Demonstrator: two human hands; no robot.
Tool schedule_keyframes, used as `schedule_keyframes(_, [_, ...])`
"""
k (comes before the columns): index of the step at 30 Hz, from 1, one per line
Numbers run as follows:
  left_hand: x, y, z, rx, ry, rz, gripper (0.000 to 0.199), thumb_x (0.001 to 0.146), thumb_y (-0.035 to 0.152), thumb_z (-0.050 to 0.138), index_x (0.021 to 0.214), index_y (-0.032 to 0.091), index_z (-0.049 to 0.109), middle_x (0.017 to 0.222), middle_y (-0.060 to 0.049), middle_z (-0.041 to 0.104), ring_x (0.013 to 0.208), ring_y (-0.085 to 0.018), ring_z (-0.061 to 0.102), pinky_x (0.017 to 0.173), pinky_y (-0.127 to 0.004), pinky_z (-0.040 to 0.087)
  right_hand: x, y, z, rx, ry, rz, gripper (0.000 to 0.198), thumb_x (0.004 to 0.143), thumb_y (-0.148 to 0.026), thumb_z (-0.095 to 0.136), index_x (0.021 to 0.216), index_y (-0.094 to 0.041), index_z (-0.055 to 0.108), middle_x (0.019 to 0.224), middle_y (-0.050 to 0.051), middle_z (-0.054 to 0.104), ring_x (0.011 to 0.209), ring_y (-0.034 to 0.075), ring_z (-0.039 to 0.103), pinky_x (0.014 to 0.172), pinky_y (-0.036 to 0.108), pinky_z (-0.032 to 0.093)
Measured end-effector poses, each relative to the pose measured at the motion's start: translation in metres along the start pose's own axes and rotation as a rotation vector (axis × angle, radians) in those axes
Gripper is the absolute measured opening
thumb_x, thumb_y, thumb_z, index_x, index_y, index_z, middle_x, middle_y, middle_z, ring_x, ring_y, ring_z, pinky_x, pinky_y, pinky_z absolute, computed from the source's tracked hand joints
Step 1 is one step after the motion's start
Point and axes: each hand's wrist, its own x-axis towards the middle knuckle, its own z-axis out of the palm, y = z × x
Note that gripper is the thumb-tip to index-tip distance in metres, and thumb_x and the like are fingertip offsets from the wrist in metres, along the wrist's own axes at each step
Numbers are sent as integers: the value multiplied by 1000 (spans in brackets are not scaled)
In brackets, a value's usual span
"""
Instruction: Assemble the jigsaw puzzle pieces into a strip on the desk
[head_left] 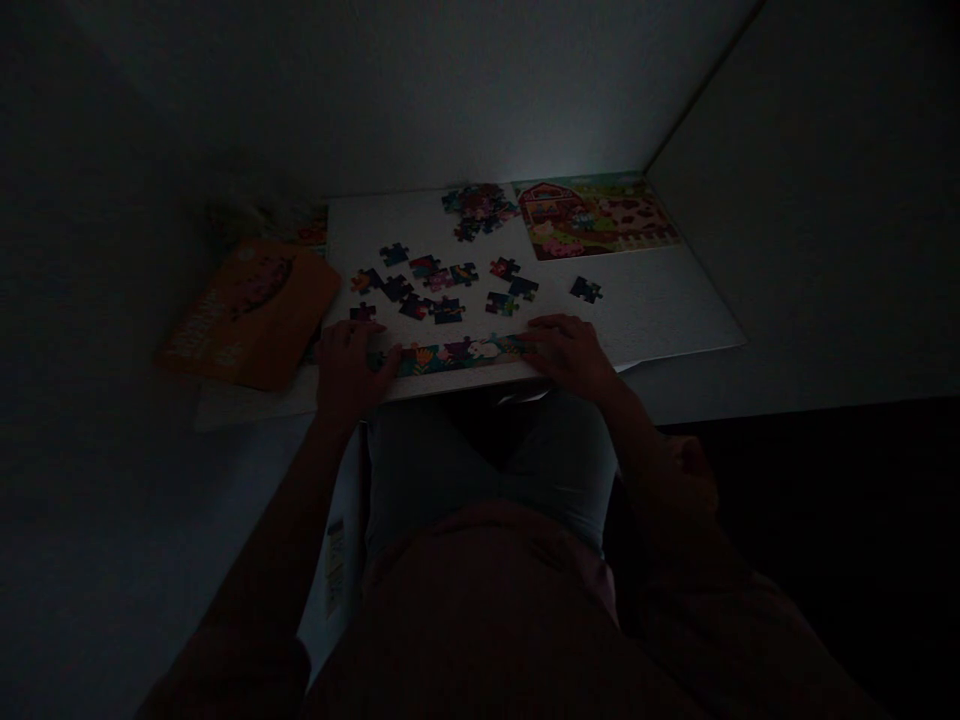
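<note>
Joined strip of puzzle pieces [457, 353]: one row, multicoloured, with flower shapes and what may be a white animal, though the dim light blurs detail. Lies flat along the near edge of a white board [660, 310], running left to right. Left hand [346, 368] rests on its left end, right hand [571, 352] on its right end.

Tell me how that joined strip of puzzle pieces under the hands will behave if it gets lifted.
The joined strip is long, thin and made of separate interlocked pieces, so it would probably sag or break apart if lifted by one end. It lies flat on the white board, between left hand and right hand, so sliding seems safer.
</note>
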Motion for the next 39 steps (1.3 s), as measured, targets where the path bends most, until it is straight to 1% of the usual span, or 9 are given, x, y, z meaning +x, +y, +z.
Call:
schedule_keyframes(4, [1,1,0,2,26,-15,45,114,52,68,145,21,80,149,-22,80,149,-48,70,131,-71,55,0,6,-3,25,34,15,55,120,-53,76,170,-30,80,171,18,81,156,46,75,130,70,58])
schedule_keyframes(14, [2,0,3,5,45,-25,41,114,52,69,143,24,77,147,-21,82,147,-47,73,130,-69,57,-7,14,-8,-100,5,10,42,122,-54,76,157,-33,87,169,17,80,151,44,77,126,67,58])
schedule_keyframes(18, [0,4,2,14,47,-7,43,113,52,69,142,22,79,147,-24,81,146,-48,73,128,-68,58,-17,26,-15,-105,38,34,42,122,-57,73,155,-37,89,169,18,79,145,45,79,124,73,60])
schedule_keyframes(22, [-2,8,0,37,27,-6,41,112,49,75,144,24,79,148,-23,81,147,-47,73,129,-65,58,-23,34,-16,-85,88,35,48,122,-65,68,152,-35,91,166,24,79,142,50,80,122,80,60])
schedule_keyframes(25, [-3,9,0,58,16,-13,39,111,47,78,143,25,79,147,-21,81,147,-46,73,128,-63,59,-22,36,-14,-50,93,38,49,120,-74,67,151,-45,90,165,20,80,147,52,78,121,84,62])
schedule_keyframes(28, [-3,11,-1,58,4,-15,40,111,46,79,143,22,81,149,-22,80,149,-47,72,129,-65,59,-19,36,-15,-14,79,26,50,118,-80,67,149,-49,90,165,18,79,138,50,82,122,85,63])
schedule_keyframes(34, [-2,13,-5,27,-40,-23,45,112,47,79,147,20,82,151,-25,78,154,-48,70,134,-63,56,-16,35,-16,-26,46,65,44,116,-74,71,151,-57,89,169,13,79,141,52,80,122,86,62])
schedule_keyframes(37, [-1,11,-4,19,-32,-23,44,113,48,79,148,21,81,152,-24,78,153,-49,70,134,-66,56,-15,22,-15,-64,69,101,51,115,-66,72,158,-45,87,168,19,78,150,55,76,121,87,61])
schedule_keyframes(39, [-2,10,-2,20,-4,-15,42,113,49,78,146,22,81,152,-23,79,152,-48,71,132,-67,56,-15,-1,-16,-70,117,110,53,116,-59,71,161,-35,85,163,25,80,152,57,75,121,87,59])
